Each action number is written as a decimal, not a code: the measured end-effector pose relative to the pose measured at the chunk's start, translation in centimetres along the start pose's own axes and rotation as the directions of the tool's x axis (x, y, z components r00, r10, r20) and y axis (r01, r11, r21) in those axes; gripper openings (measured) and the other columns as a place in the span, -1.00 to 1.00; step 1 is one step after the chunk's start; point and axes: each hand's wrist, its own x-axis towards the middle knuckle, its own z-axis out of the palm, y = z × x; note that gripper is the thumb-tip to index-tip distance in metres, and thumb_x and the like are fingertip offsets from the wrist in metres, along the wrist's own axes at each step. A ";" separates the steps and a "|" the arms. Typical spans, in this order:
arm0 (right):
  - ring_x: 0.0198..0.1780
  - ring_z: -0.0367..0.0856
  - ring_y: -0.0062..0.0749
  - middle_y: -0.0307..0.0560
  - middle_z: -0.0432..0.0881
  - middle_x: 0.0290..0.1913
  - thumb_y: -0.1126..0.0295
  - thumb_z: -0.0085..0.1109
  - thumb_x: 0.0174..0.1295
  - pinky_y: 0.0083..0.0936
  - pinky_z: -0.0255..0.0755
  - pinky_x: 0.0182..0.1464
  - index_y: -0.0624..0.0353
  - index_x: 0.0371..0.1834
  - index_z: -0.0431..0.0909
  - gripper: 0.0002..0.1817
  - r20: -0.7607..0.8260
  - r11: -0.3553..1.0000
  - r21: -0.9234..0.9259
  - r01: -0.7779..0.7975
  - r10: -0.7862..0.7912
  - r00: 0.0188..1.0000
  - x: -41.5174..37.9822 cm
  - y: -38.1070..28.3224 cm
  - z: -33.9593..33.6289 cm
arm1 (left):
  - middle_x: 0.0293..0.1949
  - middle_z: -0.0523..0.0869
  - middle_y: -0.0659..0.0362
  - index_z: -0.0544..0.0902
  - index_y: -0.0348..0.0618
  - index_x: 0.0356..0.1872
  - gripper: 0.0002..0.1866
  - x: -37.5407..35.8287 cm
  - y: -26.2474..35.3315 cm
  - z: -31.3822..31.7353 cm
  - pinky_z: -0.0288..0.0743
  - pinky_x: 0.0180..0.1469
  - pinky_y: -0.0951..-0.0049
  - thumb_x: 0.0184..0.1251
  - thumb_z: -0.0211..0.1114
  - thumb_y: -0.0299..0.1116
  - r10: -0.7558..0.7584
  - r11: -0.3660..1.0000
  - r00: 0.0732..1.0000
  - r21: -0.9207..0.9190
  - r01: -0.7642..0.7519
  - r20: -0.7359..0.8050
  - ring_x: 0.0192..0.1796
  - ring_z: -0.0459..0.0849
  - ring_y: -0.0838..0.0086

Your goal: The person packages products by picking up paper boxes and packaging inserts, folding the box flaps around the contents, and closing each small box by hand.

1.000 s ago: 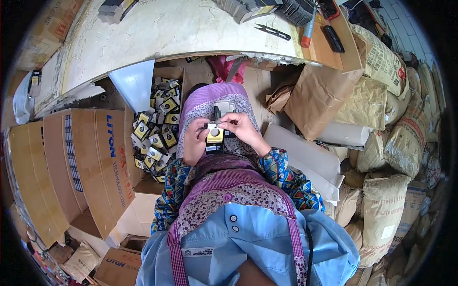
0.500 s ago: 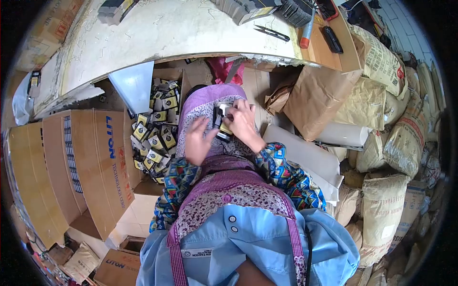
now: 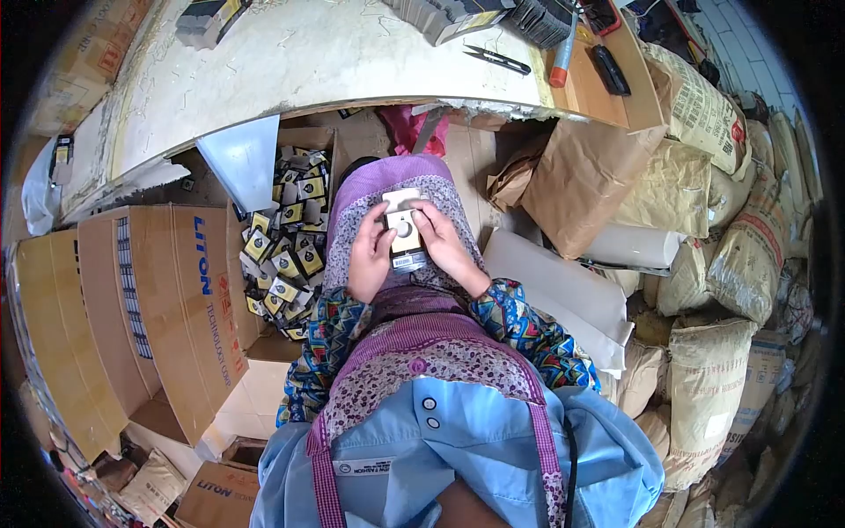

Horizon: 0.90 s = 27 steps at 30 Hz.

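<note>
Over my lap, a small black-and-yellow cardboard box [image 3: 407,256] with a round grey circle on its face is held between my two hands. Its pale top flap stands up, away from my body. My left hand [image 3: 367,253] pinches the box's left side, thumb on the face. On the opposite side my right hand [image 3: 446,250] grips near the upper edge, fingers bent over it. A flowered purple apron [image 3: 356,204] lies under the hands. To the left, many similar small boxes [image 3: 286,264] fill a carton in a loose heap.
A large brown carton [image 3: 201,295] stands open at the left. On the worktable [image 3: 352,66] ahead lie thread snips [image 3: 497,60], an orange-and-blue tool [image 3: 563,62] and stacks of dark card pieces [image 3: 449,18]. Brown paper [image 3: 590,189] and stacked sacks [image 3: 709,396] occupy the right side.
My left hand has closed in onto the box, having been apart from it with fingers spread. The box now faces up squarely, its flap raised, and both hands hold it.
</note>
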 end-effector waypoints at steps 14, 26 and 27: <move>-0.36 0.45 -0.77 -0.35 0.59 -0.41 0.48 0.27 0.13 -0.75 0.33 -0.28 0.25 -0.35 0.62 -0.92 0.001 0.929 0.300 -0.217 0.227 0.974 1.5 -0.2 -0.5 | -0.15 0.57 0.05 0.39 -0.31 -0.03 -0.70 -0.5 -0.2 -0.7 0.48 -0.05 0.55 0.21 0.10 -0.69 -0.045 0.999 0.998 -0.022 0.046 0.047 -0.07 0.59 0.49; -0.19 0.52 -0.18 0.00 0.50 -0.22 0.42 0.19 0.01 -0.32 0.31 -0.12 0.19 -0.29 0.50 -0.81 0.210 0.511 -0.811 0.285 -0.200 0.957 1.7 3.1 -0.8 | -0.14 0.60 -0.05 0.46 -0.34 -0.04 -0.71 -1.4 0.3 -6.4 0.49 -0.05 0.41 0.18 0.12 -0.67 -0.064 0.889 0.978 0.435 0.147 -0.199 -0.09 0.63 0.29; -0.14 0.49 -0.15 0.05 0.48 -0.14 0.41 0.14 -0.01 -0.26 0.27 -0.07 0.17 -0.24 0.49 -0.77 0.241 0.263 -0.921 0.288 -0.196 0.950 1.8 3.5 -0.6 | -0.14 0.61 -0.08 0.48 -0.34 -0.05 -0.72 -1.3 1.8 -6.5 0.50 -0.06 0.34 0.18 0.14 -0.64 0.220 0.721 0.935 0.692 0.037 -0.279 -0.10 0.63 0.21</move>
